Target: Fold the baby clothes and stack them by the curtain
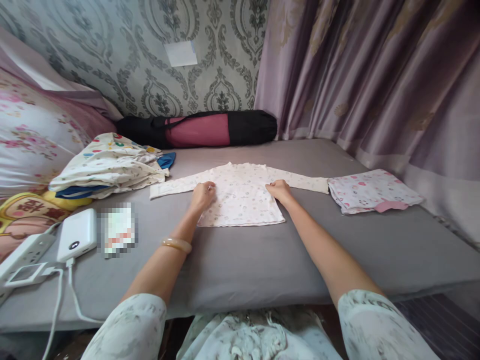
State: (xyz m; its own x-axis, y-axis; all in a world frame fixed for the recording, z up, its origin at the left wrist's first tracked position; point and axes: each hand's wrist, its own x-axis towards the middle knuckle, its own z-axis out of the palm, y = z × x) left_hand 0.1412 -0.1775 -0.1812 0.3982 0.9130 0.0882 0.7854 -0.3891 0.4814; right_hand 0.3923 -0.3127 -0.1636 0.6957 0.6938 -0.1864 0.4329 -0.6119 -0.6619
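Note:
A small white long-sleeved top (242, 197) with a fine print lies spread flat on the grey bed (262, 260), sleeves stretched out to both sides. My left hand (202, 194) rests on its left side with fingers curled, pinching the fabric near the sleeve seam. My right hand (279, 190) sits on the right side of the top, fingers bent and pressed onto the cloth. A pale bangle (177, 244) circles my left wrist.
A folded white and pink garment (371, 191) lies to the right. A stack of folded clothes (108, 167) sits at left, a black and red bag (202, 129) against the wall. A power bank (77, 235), a power strip (22, 255) and cables lie at near left. Curtains hang at right.

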